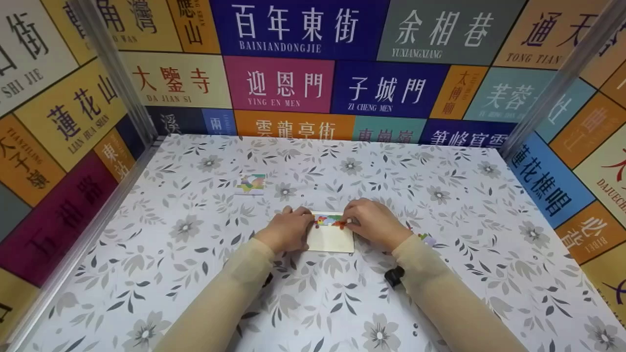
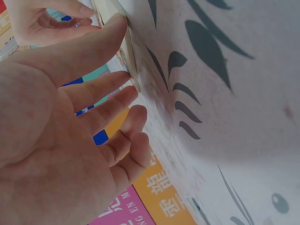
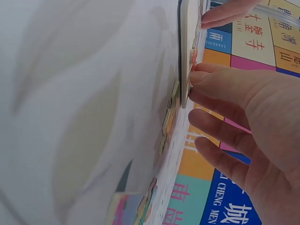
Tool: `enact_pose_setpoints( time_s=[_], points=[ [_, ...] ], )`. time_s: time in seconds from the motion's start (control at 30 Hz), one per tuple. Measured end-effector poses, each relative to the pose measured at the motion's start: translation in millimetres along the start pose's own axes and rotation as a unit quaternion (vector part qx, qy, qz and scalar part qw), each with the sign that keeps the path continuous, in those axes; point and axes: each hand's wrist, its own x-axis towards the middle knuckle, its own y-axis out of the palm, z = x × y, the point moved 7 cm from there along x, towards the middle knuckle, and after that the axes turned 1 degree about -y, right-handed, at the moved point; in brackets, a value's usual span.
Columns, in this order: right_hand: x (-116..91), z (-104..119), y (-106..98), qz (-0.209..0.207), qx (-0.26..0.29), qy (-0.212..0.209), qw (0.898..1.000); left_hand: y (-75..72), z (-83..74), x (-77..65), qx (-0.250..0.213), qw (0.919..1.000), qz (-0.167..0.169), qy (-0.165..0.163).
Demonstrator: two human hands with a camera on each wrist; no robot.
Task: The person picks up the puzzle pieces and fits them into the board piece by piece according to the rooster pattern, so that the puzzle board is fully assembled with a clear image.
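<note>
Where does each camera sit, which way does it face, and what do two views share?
Head: worn on the head, facing forward and down at the board; left hand, right hand and sleeves show.
Left wrist: worn there, facing the board edge-on, turned sideways; left hand large, right hand beyond.
Right wrist: worn there, likewise edge-on and sideways; right hand large, left hand at top.
Shared: both wrist views show board, hands and sign wall.

Walls (image 1: 283,83) of multicoloured panels with Chinese lettering, translucent corner strips (image 1: 115,68), white tabletop (image 1: 332,303) with grey floral print
</note>
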Motion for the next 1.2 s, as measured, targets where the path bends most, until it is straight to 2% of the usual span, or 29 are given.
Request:
enact_pose_setpoints(
  time_s=[0.47, 0.73, 1.0, 1.2],
  points=[
    [2.6, -0.9, 1.4, -0.018, 0.002, 0.005, 1.0, -0.8, 0.2, -2.3, 0.006, 1.0, -0.005, 0.002],
    [3.0, -0.9, 1.4, -0.014, -0.007, 0.008, 1.0, 0.3, 0.3, -0.9, 0.043, 0.999, -0.01, -0.005],
    [0.1, 0.7, 1.8, -0.016, -0.011, 0.006, 1.0, 1.5, 0.3, -1.9, 0.045, 0.9989, -0.005, -0.009],
    [1.8, -3.0, 1.3, -0.005, 0.003, 0.022, 1.0, -0.1, -0.1, -1.1, 0.045, 0.9989, 0.001, -0.012]
  ],
)
